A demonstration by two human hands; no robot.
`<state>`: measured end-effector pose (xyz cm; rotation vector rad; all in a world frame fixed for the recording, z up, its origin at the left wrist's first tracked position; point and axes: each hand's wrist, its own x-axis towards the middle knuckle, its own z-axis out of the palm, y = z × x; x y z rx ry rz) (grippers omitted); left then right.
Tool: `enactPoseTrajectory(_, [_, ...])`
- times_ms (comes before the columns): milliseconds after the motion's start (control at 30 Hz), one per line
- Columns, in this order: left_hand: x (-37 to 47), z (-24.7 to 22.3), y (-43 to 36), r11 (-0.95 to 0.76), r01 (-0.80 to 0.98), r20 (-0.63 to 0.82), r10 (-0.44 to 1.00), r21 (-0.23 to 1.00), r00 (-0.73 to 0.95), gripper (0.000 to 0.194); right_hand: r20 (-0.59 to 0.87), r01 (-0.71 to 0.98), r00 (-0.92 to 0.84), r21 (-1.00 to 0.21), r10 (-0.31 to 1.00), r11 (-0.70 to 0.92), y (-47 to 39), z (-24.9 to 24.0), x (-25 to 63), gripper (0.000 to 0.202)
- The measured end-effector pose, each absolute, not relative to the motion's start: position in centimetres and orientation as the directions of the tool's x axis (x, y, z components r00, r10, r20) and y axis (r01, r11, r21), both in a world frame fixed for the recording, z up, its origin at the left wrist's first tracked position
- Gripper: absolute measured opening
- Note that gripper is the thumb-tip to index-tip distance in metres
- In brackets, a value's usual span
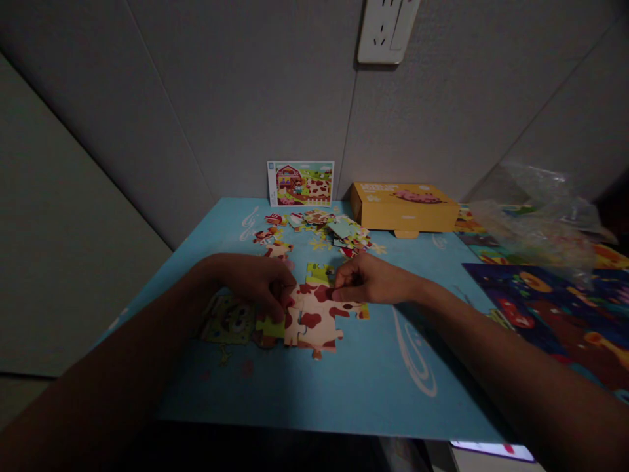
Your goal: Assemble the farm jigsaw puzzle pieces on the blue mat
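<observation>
A partly joined puzzle (pixel 317 324) with a white and red-brown cow pattern lies on the blue table (pixel 363 387). My left hand (pixel 263 285) is at its left side, thumb and fingers curled together over the edge pieces; what they pinch is too small to make out. On the upper right part of the puzzle, my right hand (pixel 361 282) has its fingertips pressed together at a cow piece, partly hiding it. A green piece (pixel 318 272) sits between the hands at the upper edge. Loose pieces (pixel 339 229) are heaped behind.
A farm picture card (pixel 301 183) leans on the wall beside a yellow box (pixel 405 208). To the right are a clear plastic bag (pixel 540 216) and a dark colourful puzzle (pixel 555 314). A lit screen (pixel 491 450) shows below the table's front edge.
</observation>
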<state>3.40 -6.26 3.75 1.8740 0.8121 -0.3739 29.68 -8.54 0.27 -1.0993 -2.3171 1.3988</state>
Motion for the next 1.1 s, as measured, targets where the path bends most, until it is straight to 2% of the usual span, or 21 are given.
enactPoseTrajectory(267, [3.88, 3.14, -6.64, -0.187, 0.645, -0.566, 0.342, 0.741, 0.75, 0.04, -0.145, 0.488, -0.699, -0.813, 0.7, 0.319, -8.56, 0.3, 29.61, 0.034])
enactPoseTrajectory(467, [3.97, 3.3, -6.7, -0.206, 0.697, -0.604, 0.37, 0.687, 0.706, 0.038, -0.171, 0.496, -0.688, -0.82, 0.705, 0.285, -8.67, 0.44, 29.49, 0.033])
enactPoseTrajectory(733, [4.1, 3.52, -6.64, -0.344, 0.738, -0.586, 0.452, 0.581, 0.673, 0.036, -0.18, 0.496, -0.685, -0.825, 0.706, 0.27, -8.74, 0.64, 29.46, 0.033])
enactPoseTrajectory(900, [3.97, 3.19, -6.54, -0.304, 0.785, -0.635, 0.466, 0.539, 0.616, 0.04, -0.186, 0.497, -0.683, -0.827, 0.706, 0.263, -8.77, 0.68, 29.39, 0.031])
enactPoseTrajectory(1100, [4.25, 3.66, -6.7, -0.343, 0.8, -0.64, 0.48, 0.492, 0.6, 0.044, -0.187, 0.498, -0.689, -0.824, 0.7, 0.27, -8.76, 0.73, 29.29, 0.03])
